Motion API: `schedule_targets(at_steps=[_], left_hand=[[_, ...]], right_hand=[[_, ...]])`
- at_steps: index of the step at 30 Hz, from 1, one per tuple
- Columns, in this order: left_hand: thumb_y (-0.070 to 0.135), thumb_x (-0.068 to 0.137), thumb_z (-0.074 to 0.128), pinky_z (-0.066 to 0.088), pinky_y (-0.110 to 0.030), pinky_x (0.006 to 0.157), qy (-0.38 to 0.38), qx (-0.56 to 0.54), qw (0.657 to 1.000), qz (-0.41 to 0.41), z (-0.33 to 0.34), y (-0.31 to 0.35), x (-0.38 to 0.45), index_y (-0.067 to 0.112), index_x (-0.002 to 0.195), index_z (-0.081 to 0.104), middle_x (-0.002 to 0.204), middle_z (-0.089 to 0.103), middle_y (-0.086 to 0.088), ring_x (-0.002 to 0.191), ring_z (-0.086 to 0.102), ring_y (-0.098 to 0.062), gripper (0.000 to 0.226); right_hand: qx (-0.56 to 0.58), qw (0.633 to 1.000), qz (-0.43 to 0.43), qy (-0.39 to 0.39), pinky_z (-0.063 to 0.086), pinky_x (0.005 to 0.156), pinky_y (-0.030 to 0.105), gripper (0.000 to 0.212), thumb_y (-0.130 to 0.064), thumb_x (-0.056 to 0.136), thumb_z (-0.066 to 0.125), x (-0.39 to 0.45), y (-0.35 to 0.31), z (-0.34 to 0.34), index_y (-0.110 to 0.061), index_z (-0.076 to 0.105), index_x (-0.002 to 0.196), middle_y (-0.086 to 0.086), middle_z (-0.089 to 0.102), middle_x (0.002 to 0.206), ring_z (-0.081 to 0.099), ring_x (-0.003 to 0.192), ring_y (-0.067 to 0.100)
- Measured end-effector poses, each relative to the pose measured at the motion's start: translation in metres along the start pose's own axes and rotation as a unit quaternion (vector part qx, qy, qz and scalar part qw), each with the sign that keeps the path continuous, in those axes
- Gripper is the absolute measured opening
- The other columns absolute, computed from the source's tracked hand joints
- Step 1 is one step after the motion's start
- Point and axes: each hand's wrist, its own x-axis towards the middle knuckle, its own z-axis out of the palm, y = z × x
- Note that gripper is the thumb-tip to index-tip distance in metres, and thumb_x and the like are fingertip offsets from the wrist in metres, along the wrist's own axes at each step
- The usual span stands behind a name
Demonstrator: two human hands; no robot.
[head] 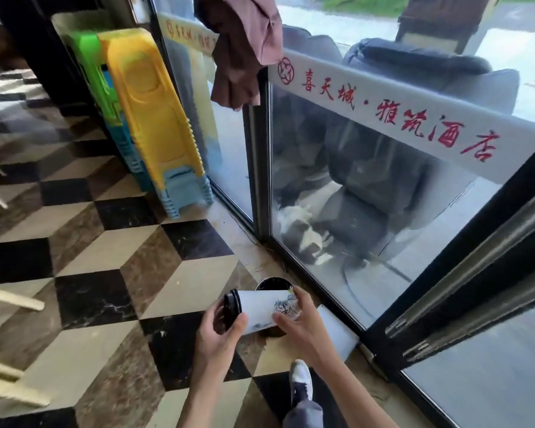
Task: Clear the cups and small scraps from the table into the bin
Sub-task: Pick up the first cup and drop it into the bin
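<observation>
A white paper cup [264, 307] with a black lid [232, 307] and a dark printed drawing lay on its side in the air, held between both hands above the floor. The left hand [218, 338] was curled around the lidded end, thumb along the cup wall and fingers behind the lid. The right hand [300, 322] pinched the base end, thumb beneath and fingers over the drawing. Directly below and behind the cup stood a small round bin [274, 284] with a dark interior; only its far rim and a part under the cup were visible. The bin rested on the checkered floor [105, 267] close to the glass door [368, 211], whose white band carried red characters. A flat white panel [337, 332] lay on the floor just beside the bin, against the door frame. One white shoe [301, 381] of the person stood near the lower edge of the floor view. A stack of yellow, green and blue plastic stools [149, 118] leaned at the door's far side, well apart from the bin.
</observation>
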Motion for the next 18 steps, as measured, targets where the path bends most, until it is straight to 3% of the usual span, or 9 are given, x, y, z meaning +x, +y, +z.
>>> schedule_targets(at_steps=[3, 5, 7, 8, 11, 14, 16, 18], left_hand=[[0.032, 0.077, 0.081, 0.048, -0.003, 0.069, -0.001, -0.002, 1.000, -0.021, 0.037, -0.001, 0.053, 0.032, 0.116, 0.061, 0.108, 0.068, 0.018, 0.093, 0.063, 0.018, 0.044], [0.027, 0.079, 0.080, 0.047, 0.000, 0.066, -0.001, 0.007, 0.999, -0.040, 0.061, -0.003, 0.084, 0.037, 0.104, 0.062, 0.103, 0.068, 0.018, 0.090, 0.062, 0.021, 0.033], [0.026, 0.080, 0.079, 0.049, -0.004, 0.069, 0.000, 0.012, 0.998, -0.062, 0.081, -0.003, 0.108, 0.039, 0.104, 0.061, 0.104, 0.068, 0.019, 0.095, 0.064, 0.013, 0.032], [0.027, 0.080, 0.079, 0.049, -0.008, 0.073, 0.001, 0.013, 0.997, -0.073, 0.090, -0.002, 0.120, 0.038, 0.108, 0.061, 0.107, 0.068, 0.019, 0.099, 0.064, 0.010, 0.034], [0.023, 0.080, 0.080, 0.048, -0.016, 0.083, 0.003, 0.015, 0.994, -0.108, 0.113, -0.013, 0.154, 0.035, 0.115, 0.060, 0.112, 0.068, 0.017, 0.101, 0.064, 0.009, 0.042], [0.017, 0.080, 0.079, 0.050, -0.027, 0.092, 0.006, 0.022, 0.988, -0.152, 0.134, -0.033, 0.181, 0.035, 0.112, 0.061, 0.109, 0.070, 0.016, 0.102, 0.066, 0.003, 0.041], [0.010, 0.080, 0.078, 0.050, -0.034, 0.098, 0.003, 0.025, 0.984, -0.178, 0.143, -0.053, 0.197, 0.030, 0.114, 0.061, 0.110, 0.070, 0.012, 0.106, 0.066, -0.006, 0.043], [0.006, 0.080, 0.078, 0.050, -0.033, 0.097, -0.010, 0.030, 0.978, -0.207, 0.149, -0.080, 0.218, 0.027, 0.114, 0.062, 0.108, 0.071, 0.011, 0.106, 0.067, -0.006, 0.043]], right_hand=[[-0.006, 1.000, 0.025, -0.006, 0.050, 0.070, 0.008, 0.071, -0.027, 0.086, 0.075, 0.063, 0.008, -0.018, -0.022, 0.036, 0.145, -0.006, 0.065, 0.112, 0.068, 0.091, 0.000], [-0.020, 0.999, 0.045, -0.013, 0.050, 0.069, 0.009, 0.071, -0.027, 0.085, 0.075, 0.103, 0.017, -0.029, -0.023, 0.036, 0.145, -0.007, 0.064, 0.112, 0.066, 0.091, -0.001], [-0.043, 0.997, 0.069, -0.014, 0.053, 0.076, 0.016, 0.072, -0.029, 0.084, 0.074, 0.134, 0.022, -0.039, -0.026, 0.035, 0.145, -0.005, 0.063, 0.118, 0.065, 0.097, 0.002], [-0.056, 0.995, 0.078, -0.017, 0.055, 0.085, 0.026, 0.073, -0.031, 0.084, 0.074, 0.148, 0.025, -0.043, -0.025, 0.035, 0.146, -0.003, 0.062, 0.123, 0.065, 0.103, 0.008], [-0.057, 0.992, 0.107, -0.035, 0.054, 0.097, 0.042, 0.077, -0.033, 0.082, 0.075, 0.185, 0.039, -0.050, -0.020, 0.035, 0.147, 0.000, 0.062, 0.126, 0.064, 0.110, 0.017], [-0.047, 0.989, 0.132, -0.040, 0.053, 0.099, 0.041, 0.081, -0.042, 0.078, 0.075, 0.213, 0.060, -0.054, -0.021, 0.036, 0.146, -0.003, 0.063, 0.126, 0.065, 0.110, 0.017], [-0.048, 0.986, 0.155, -0.048, 0.052, 0.099, 0.038, 0.078, -0.034, 0.080, 0.076, 0.229, 0.081, -0.053, -0.019, 0.037, 0.146, -0.002, 0.062, 0.125, 0.064, 0.106, 0.016], [-0.035, 0.982, 0.181, -0.049, 0.052, 0.093, 0.024, 0.074, -0.024, 0.083, 0.077, 0.246, 0.109, -0.050, -0.018, 0.038, 0.145, -0.005, 0.063, 0.121, 0.064, 0.098, 0.006]])
